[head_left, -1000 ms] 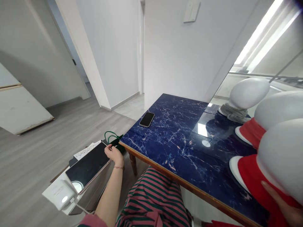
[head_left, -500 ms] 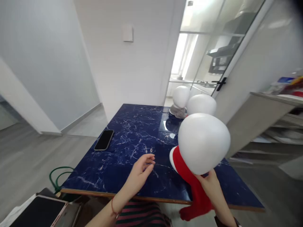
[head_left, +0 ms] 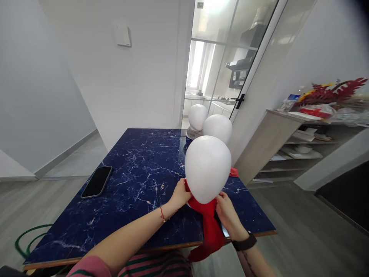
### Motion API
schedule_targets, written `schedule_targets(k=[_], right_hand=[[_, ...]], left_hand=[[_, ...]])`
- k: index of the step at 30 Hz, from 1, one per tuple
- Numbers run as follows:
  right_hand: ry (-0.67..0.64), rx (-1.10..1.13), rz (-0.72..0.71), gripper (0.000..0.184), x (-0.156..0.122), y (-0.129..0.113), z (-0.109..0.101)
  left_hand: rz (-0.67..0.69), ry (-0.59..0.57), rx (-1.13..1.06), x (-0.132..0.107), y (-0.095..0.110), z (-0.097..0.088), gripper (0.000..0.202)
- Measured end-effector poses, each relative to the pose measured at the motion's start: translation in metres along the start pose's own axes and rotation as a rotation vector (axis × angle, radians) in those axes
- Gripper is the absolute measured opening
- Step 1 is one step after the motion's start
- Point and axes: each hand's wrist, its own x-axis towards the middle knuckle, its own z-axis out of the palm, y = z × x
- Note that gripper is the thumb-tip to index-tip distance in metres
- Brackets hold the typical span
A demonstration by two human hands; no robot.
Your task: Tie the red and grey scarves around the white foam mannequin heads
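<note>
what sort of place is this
Probably a room in a home: a glass door shows what looks like a kitchen counter beyond, and an open shelf unit with odds and ends stands to the right.

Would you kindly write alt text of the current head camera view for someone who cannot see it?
A person's left hand and right hand hold a red scarf at the neck of a white dummy head on a blue table. Two more heads stand behind; a phone lies to the left.
</note>
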Motion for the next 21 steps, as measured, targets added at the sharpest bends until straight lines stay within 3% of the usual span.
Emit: schedule_targets(k=[3, 6, 9, 14, 17, 21], right_hand=[[-0.092, 0.090, 0.081, 0.044, 0.002, 0.000, 0.026], [-0.229, 0.082, 0.229, 0.027, 0.011, -0.003, 0.051], [-0.281, 0.034, 0.396, 0.012, 0.026, -0.006, 0.072], [-0.363, 0.046, 0.477, 0.008, 0.051, -0.005, 0.106], [-0.404, 0.094, 0.464, 0.012, 0.056, 0.000, 0.118], [-0.424, 0.210, 0.413, 0.017, 0.058, 0.007, 0.119]], left_hand=[[0.202, 0.074, 0.190, 0.014, 0.001, -0.017, 0.033], [0.333, 0.079, 0.317, 0.027, 0.008, -0.039, 0.022], [0.381, 0.171, 0.444, 0.035, 0.014, -0.060, 0.017], [0.388, 0.255, 0.551, 0.036, 0.004, -0.089, 0.020], [0.358, 0.274, 0.580, 0.029, -0.008, -0.096, 0.029], [0.354, 0.478, 0.651, 0.000, -0.018, -0.085, 0.025]])
